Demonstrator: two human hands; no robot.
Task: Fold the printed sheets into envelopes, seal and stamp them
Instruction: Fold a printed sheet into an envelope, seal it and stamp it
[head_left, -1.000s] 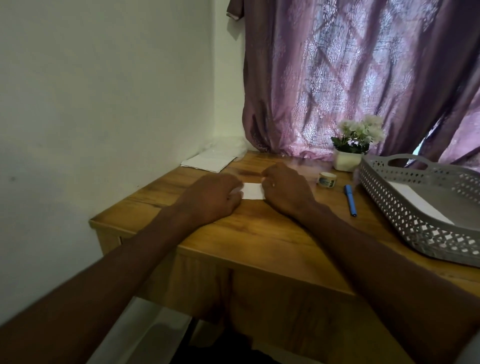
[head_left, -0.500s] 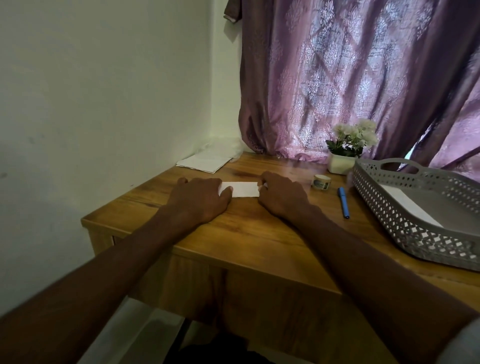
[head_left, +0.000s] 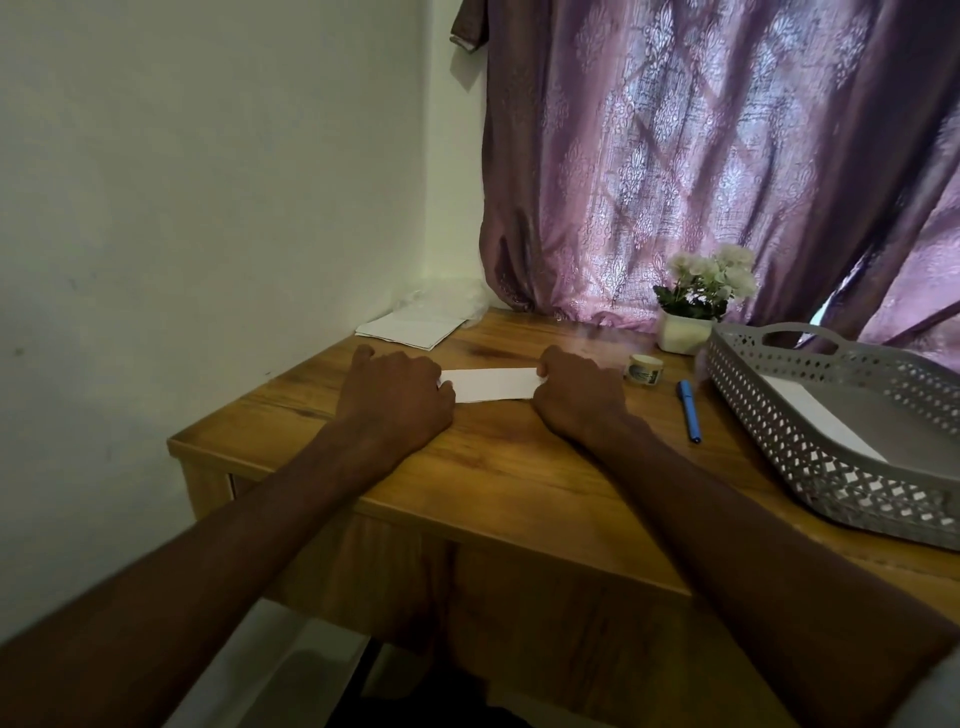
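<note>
A folded white sheet (head_left: 493, 384) lies flat as a narrow strip near the middle of the wooden table (head_left: 519, 483). My left hand (head_left: 395, 400) rests knuckles-up on the strip's left end, fingertips pressing down on it. My right hand (head_left: 576, 395) covers the right end, with the thumb at the far edge and the fingers curled onto the paper, pinching it. Both ends of the strip are hidden under my hands. More white paper (head_left: 410, 330) lies at the table's back left corner. A small round jar (head_left: 644, 369) and a blue pen (head_left: 690, 410) lie to the right of my right hand.
A grey perforated basket (head_left: 769, 415) with a white sheet (head_left: 826, 421) inside fills the table's right side. A white pot of flowers (head_left: 685, 332) stands at the back by the purple curtain (head_left: 701, 156). A wall runs along the left table edge.
My left hand has slid left along the folded sheet, so more of the strip shows between my hands. The right hand stays at the right end.
</note>
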